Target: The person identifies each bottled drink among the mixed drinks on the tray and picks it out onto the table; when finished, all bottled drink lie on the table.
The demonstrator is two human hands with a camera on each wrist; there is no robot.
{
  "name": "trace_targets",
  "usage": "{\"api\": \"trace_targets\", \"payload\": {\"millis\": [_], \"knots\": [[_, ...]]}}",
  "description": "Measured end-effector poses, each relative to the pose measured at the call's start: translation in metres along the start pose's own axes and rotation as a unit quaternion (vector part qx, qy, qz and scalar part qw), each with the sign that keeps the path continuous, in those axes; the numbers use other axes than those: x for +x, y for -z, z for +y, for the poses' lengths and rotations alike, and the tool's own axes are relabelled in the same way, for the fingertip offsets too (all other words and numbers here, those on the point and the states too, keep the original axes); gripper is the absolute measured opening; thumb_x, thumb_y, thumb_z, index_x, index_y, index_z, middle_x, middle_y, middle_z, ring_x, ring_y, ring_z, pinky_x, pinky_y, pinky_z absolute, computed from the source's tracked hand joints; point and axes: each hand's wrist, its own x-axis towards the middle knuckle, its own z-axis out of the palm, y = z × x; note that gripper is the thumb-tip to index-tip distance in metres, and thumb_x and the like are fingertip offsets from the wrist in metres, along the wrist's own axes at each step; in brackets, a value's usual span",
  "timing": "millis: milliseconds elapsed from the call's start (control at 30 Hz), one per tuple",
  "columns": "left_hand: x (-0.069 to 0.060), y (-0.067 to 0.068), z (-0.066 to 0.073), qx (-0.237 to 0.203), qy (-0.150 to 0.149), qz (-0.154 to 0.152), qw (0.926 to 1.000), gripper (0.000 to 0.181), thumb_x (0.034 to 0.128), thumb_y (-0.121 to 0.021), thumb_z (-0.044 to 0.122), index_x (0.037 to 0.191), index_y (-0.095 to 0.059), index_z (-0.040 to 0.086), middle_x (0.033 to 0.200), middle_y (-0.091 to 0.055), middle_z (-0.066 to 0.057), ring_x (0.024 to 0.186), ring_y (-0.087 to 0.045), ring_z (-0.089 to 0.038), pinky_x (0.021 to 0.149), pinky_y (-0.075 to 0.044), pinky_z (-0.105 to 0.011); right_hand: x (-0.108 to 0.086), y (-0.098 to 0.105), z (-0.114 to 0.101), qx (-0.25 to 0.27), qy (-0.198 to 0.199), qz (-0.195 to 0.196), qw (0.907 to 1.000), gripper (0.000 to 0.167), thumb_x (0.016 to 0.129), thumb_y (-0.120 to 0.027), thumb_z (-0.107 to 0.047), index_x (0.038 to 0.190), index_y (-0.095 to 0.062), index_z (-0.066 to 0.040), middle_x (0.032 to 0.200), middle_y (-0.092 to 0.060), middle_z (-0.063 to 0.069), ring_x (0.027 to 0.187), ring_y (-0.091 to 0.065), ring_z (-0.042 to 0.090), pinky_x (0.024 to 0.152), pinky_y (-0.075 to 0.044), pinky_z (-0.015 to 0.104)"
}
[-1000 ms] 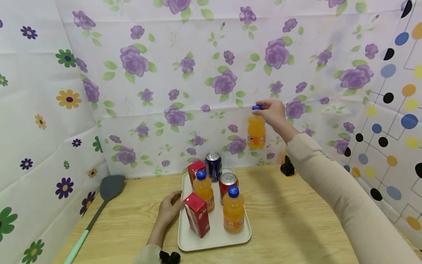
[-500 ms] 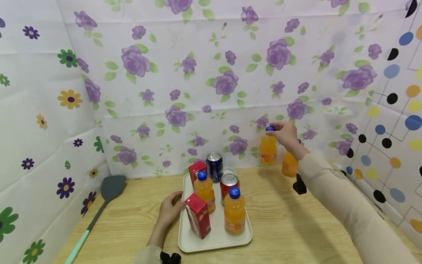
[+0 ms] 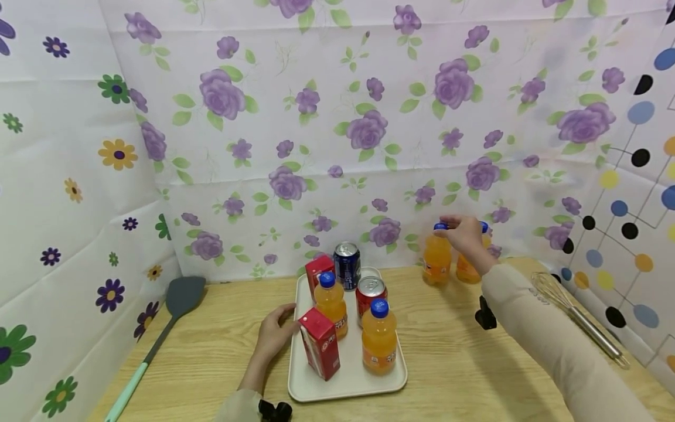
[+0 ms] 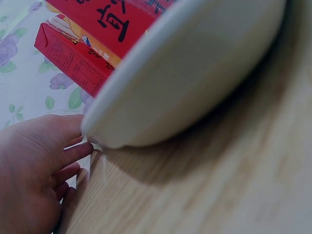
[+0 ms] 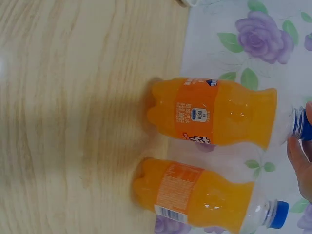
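Observation:
In the head view my right hand point(image 3: 464, 233) pinches the blue cap of an orange soda bottle point(image 3: 437, 258), upright at the table's back edge. Its base looks to be on the table or just over it. Beside it, partly behind my hand, stands a second orange soda bottle point(image 5: 195, 195). My left hand point(image 3: 271, 334) holds the left rim of the cream tray point(image 3: 348, 391); in the left wrist view the thumb passes behind the rim, fingers outside. On the tray are two red cartons point(image 3: 320, 346), two orange soda bottles point(image 3: 378, 343), a red can point(image 3: 370, 296) and a dark blue can point(image 3: 347, 266).
A spatula point(image 3: 171, 310) with a mint handle lies on the wooden table point(image 3: 227, 328) at the left. A wire whisk point(image 3: 580, 316) lies at the right, beyond my right sleeve. Flower-patterned cloth point(image 3: 316, 146) hangs close behind.
My right hand has carried the orange soda bottle down and to the right, beside the other bottle. The whisk has come into view. My left hand stays at the tray.

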Motion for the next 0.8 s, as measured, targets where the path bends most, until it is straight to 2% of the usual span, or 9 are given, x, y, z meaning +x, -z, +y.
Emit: {"api": "trace_targets", "payload": {"millis": [167,333,533,800], "knots": [[-0.002,-0.001,0.001,-0.002,0.000,-0.001,1.0000,0.044,0.0846,-0.064,0.004,0.128,-0.059,-0.002,0.131,-0.062,-0.023,0.129,-0.053,-0.037,0.114,-0.038,-0.050,0.000,-0.002,0.008,-0.011,-0.004,0.018,0.9998,0.046,0.090,-0.069,-0.015,0.131,-0.059,0.001,0.131,-0.061,0.023,0.123,-0.057,0.039,0.104,-0.050,0.046],[-0.003,-0.002,0.002,-0.001,0.001,-0.001,1.0000,0.044,0.0852,-0.064,0.005,0.128,-0.059,-0.002,0.131,-0.061,-0.023,0.130,-0.053,-0.037,0.114,-0.038,-0.050,0.000,-0.004,0.010,0.010,-0.021,0.030,0.9993,0.047,0.090,-0.069,-0.016,0.133,-0.058,-0.002,0.133,-0.060,0.022,0.125,-0.056,0.037,0.105,-0.049,0.046],[-0.003,-0.001,0.002,0.000,-0.003,0.003,1.0000,0.044,0.0848,-0.064,0.004,0.128,-0.059,-0.002,0.131,-0.061,-0.023,0.130,-0.052,-0.037,0.115,-0.038,-0.050,0.000,-0.002,0.012,0.022,-0.033,0.017,0.9991,0.051,0.093,-0.066,-0.019,0.139,-0.052,-0.003,0.140,-0.055,0.022,0.130,-0.052,0.037,0.110,-0.045,0.046],[-0.002,0.000,0.002,-0.003,-0.009,0.004,0.9999,0.044,0.0841,-0.064,0.003,0.128,-0.059,-0.002,0.131,-0.061,-0.023,0.132,-0.050,-0.038,0.116,-0.036,-0.051,0.003,-0.001,0.013,0.037,-0.033,-0.011,0.9987,0.053,0.094,-0.063,-0.017,0.142,-0.046,0.001,0.142,-0.051,0.025,0.131,-0.048,0.039,0.113,-0.041,0.047]]}}
